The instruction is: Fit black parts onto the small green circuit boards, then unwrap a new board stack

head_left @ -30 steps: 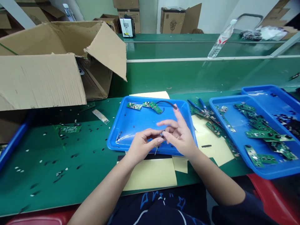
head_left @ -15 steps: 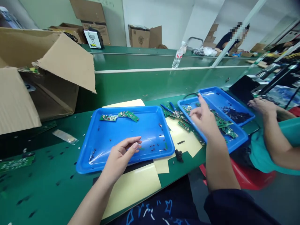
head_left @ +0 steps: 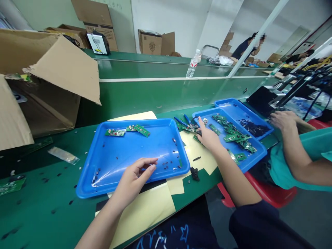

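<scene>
My left hand [head_left: 136, 178] hovers over the near edge of a blue tray [head_left: 86, 166], thumb and fingers loosely curved and apart, holding nothing visible. At the back of that tray lie a few small green circuit boards [head_left: 115, 132], with tiny dark parts [head_left: 166, 165] scattered to the right. My right hand [head_left: 209, 137] is beside the left edge of a second blue tray [head_left: 260, 155], its index finger stretched out. Just left of its fingertips lie blue-handled pliers [head_left: 187, 119] and other tools among boards. The undersides of its fingers are partly hidden.
More circuit boards [head_left: 233, 133] fill the second tray. Behind it, a third tray [head_left: 225, 103] holds black bits. A co-worker's hands [head_left: 284, 119] are at the right. A large open carton [head_left: 64, 69] stands at the left; a bottle [head_left: 192, 65] is on the ledge.
My right hand has moved left and down from above the second tray toward the tools, uncovering more of its boards. The left hand stays over its tray. The view has shifted slightly.
</scene>
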### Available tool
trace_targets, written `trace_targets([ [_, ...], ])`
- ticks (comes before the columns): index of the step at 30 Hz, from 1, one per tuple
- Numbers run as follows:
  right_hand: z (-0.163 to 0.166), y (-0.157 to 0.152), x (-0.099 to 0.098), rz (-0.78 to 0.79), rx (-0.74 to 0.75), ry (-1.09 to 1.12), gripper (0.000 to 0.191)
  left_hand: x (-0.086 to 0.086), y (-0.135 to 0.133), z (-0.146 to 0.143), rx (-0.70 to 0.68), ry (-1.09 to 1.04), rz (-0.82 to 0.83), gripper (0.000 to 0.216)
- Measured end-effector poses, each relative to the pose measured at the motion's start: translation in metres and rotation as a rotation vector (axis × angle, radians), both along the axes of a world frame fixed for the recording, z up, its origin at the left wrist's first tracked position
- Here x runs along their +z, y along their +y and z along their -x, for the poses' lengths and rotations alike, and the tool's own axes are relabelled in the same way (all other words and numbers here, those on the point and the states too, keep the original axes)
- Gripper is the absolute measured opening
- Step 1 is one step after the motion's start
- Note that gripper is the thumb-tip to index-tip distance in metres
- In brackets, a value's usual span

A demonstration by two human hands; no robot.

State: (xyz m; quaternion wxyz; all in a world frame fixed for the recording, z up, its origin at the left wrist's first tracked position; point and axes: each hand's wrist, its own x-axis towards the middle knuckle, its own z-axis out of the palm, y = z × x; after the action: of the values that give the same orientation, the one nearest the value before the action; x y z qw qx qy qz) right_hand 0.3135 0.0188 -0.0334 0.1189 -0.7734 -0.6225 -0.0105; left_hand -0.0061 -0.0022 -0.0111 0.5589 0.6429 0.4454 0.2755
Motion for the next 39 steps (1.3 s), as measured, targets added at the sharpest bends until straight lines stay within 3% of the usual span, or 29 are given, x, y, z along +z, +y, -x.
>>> trace_targets([
  [3, -0.002, 0.006, -0.001, -0.037, -0.036, 0.017, 0.072, 0.000, 0.001, 0.000, 0.012, 0.009, -0.010, 0.035],
  [5, -0.006, 0.002, 0.002, -0.157, -0.046, 0.110, 0.072, 0.000, 0.002, 0.000, 0.015, -0.001, -0.020, 0.033],
  [10, 0.023, -0.018, 0.026, -0.537, 0.052, 0.756, 0.080, -0.003, -0.001, -0.002, 0.016, -0.056, -0.011, 0.028],
  [12, 0.055, -0.022, 0.036, -0.510, 0.135, 1.041, 0.077, -0.003, -0.004, -0.004, 0.048, -0.106, 0.010, 0.031],
  [16, 0.123, -0.022, 0.044, -0.262, 0.300, 1.481, 0.070, 0.000, -0.010, -0.007, 0.133, -0.270, 0.087, 0.049],
  [19, 0.152, -0.019, 0.039, -0.145, 0.341, 1.660, 0.068, 0.003, -0.009, -0.007, 0.191, -0.378, 0.114, 0.032],
  [25, 0.163, -0.024, 0.018, -0.141, 0.277, 1.657, 0.074, -0.001, -0.004, -0.003, 0.449, -0.457, 0.090, 0.017],
  [28, 0.163, -0.030, 0.012, -0.112, 0.367, 1.558, 0.075, -0.002, 0.001, -0.001, 0.583, -0.630, 0.129, 0.019],
  [31, 0.160, -0.031, 0.010, -0.138, 0.506, 1.466, 0.062, 0.004, 0.007, 0.004, 0.687, -0.736, 0.159, 0.020],
  [36, 0.151, -0.029, 0.013, -0.172, 0.572, 1.290, 0.025, 0.012, 0.011, 0.011, 0.708, -0.677, 0.125, 0.019],
  [39, 0.149, -0.032, 0.015, -0.236, 0.631, 1.189, 0.014, 0.010, 0.007, 0.008, 0.600, -0.571, 0.128, 0.021],
])
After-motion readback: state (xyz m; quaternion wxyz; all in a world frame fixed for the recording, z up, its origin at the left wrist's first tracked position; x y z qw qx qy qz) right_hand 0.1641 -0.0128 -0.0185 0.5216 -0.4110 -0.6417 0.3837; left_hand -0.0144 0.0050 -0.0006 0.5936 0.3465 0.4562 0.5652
